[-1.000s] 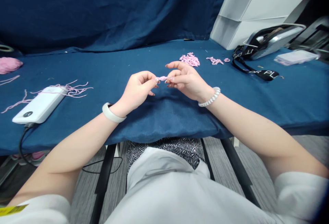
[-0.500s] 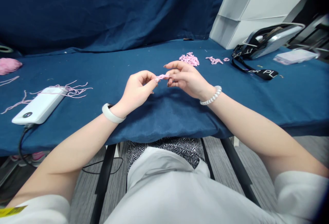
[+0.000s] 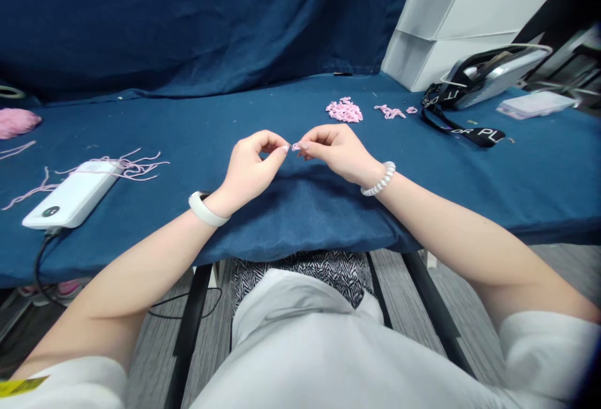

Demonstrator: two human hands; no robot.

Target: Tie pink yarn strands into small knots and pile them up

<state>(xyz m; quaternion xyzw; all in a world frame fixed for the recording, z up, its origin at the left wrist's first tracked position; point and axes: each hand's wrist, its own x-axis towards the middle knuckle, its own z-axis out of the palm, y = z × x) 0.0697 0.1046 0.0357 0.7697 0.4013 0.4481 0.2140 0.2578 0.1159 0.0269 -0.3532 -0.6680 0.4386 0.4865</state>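
Observation:
My right hand (image 3: pixel 335 151) pinches a small piece of pink yarn (image 3: pixel 295 146) between thumb and fingers; a short loop of it sticks out toward the left. Close beside it, my left hand (image 3: pixel 256 161) is closed in a pinch, thumb against forefinger, its tips almost meeting the yarn. Whether those left fingertips grip an end of it is too small to tell. Both hands hover above the front part of the blue cloth (image 3: pixel 310 208). Behind the right hand lies a pile of short pink yarn pieces (image 3: pixel 345 110), with a smaller group of pieces (image 3: pixel 390 111) to its right.
At left, a white power bank (image 3: pixel 75 199) with a cable lies under loose pink strands (image 3: pixel 141 166). A pink yarn ball (image 3: pixel 17 123) is at the far left. On the right are a black lanyard (image 3: pixel 483 135), a pouch (image 3: pixel 498 74), a clear flat case (image 3: pixel 538 104) and white boxes (image 3: pixel 451 27).
My right hand has moved slightly left, and its spread fingers have curled into a pinch. Less of the pink yarn piece shows between the hands. The left hand has barely moved.

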